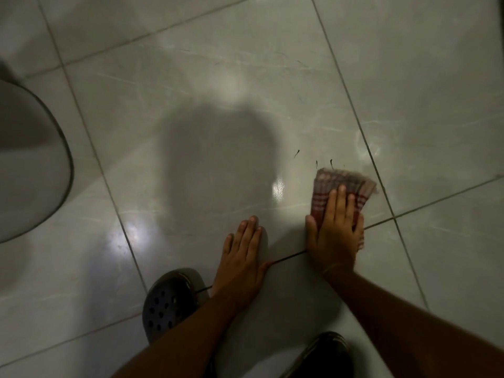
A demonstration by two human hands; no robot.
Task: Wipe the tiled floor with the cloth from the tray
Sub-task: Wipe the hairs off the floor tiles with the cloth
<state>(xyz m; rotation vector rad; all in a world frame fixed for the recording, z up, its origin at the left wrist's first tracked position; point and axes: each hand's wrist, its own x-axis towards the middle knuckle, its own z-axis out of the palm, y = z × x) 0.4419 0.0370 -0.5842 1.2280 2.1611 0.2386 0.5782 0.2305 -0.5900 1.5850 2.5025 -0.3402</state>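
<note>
Your right hand (pixel 334 230): flat, fingers spread, pressing the checked cloth (pixel 342 190) onto the tiled floor (pixel 218 91) beside a grout line | your left hand (pixel 241 257): grip released, palm flat on floor, holding nothing | dark marks (pixel 296 153) just beyond cloth
</note>
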